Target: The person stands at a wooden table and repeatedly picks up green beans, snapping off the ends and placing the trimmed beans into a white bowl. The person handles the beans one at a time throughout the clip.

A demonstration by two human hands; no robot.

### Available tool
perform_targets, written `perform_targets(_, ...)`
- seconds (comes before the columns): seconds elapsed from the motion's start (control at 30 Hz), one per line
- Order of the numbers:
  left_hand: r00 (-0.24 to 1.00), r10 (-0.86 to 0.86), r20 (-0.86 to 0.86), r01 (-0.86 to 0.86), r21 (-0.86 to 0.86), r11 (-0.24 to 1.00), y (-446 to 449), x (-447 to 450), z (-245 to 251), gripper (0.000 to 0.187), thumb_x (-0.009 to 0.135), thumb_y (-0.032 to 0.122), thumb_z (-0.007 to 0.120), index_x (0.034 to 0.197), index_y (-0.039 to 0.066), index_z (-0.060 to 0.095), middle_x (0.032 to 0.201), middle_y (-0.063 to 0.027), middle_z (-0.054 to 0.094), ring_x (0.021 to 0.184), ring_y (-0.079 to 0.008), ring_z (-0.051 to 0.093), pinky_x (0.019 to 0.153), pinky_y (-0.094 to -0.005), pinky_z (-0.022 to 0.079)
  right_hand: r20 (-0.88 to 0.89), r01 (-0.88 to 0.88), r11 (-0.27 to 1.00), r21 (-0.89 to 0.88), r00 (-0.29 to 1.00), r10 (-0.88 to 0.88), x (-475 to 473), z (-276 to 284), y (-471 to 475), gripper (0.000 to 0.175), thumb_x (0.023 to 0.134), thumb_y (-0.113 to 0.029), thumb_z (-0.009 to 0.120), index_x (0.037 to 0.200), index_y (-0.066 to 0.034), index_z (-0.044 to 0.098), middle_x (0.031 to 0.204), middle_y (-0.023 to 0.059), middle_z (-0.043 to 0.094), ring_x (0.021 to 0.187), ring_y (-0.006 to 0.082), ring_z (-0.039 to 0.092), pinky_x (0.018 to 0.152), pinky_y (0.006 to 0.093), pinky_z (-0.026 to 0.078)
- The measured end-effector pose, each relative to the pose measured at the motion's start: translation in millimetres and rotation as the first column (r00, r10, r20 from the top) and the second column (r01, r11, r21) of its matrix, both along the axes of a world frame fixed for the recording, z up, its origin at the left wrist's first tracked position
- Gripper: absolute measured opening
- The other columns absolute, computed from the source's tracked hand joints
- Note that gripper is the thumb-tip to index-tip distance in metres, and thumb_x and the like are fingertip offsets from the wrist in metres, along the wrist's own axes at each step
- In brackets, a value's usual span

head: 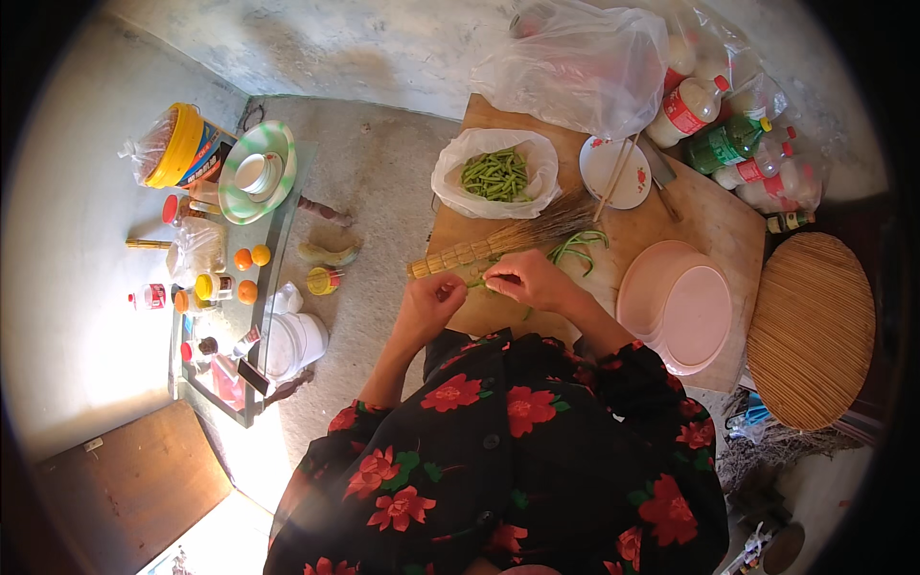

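Observation:
Between my hands, low over the wooden table, is a short length of green bean (476,283). My right hand (533,282) pinches one end of it. The thumb and curled fingers of my left hand (433,307) close at its other end. Just beyond my hands a straw whisk broom (467,249) lies slantwise. Several long green beans (581,248) rest loose past my right hand. Farther back, a white plastic bag (447,188) with rolled-down sides holds many snapped bean pieces (496,176).
A floral plate (595,169) with chopsticks (617,176) across it stands near a cleaver (658,162). Pink plastic basins (647,269) sit at right, beside a round woven lid (812,330). Bottles (690,108) line the wall. A glass-topped table (251,309) with jars and oranges stands left.

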State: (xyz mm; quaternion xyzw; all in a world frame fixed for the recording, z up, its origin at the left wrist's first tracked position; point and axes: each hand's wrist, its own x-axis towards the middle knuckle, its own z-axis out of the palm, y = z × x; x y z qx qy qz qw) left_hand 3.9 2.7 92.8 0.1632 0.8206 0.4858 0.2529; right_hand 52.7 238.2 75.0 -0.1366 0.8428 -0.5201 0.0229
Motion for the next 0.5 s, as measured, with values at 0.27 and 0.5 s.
perform_targets(0.27, 0.96, 0.258, 0.106, -0.272, 0.142, 0.952, 8, 5, -19, 0.016, 0.089, 0.012, 0.068, 0.09, -0.003, 0.071, 0.072, -0.0015, 0.067, 0.064, -0.007, 0.06, 0.06, -0.0249, 0.049, 0.231, 0.117, 0.989, -0.086, 0.968, -0.094, 12, -3, -18, 0.021, 0.096, -0.019, 0.067, 0.094, 0.0011, 0.071, 0.079, 0.0095, 0.068, 0.068, 0.0199, 0.063, 0.062, 0.0313, 0.048)
perform_targets(0.5, 0.881, 0.293, 0.37, -0.385, 0.202, 0.901, 12, 8, -28, 0.016, 0.093, 0.015, 0.069, 0.09, -0.001, 0.072, 0.072, 0.002, 0.064, 0.063, -0.004, 0.056, 0.058, -0.0212, 0.044, 0.613, 0.484, 0.707, -0.516, 0.785, -0.09, 20, -24, -44, 0.026, 0.103, -0.022, 0.06, 0.097, 0.0013, 0.071, 0.083, 0.0005, 0.066, 0.071, 0.008, 0.06, 0.065, 0.0234, 0.048)
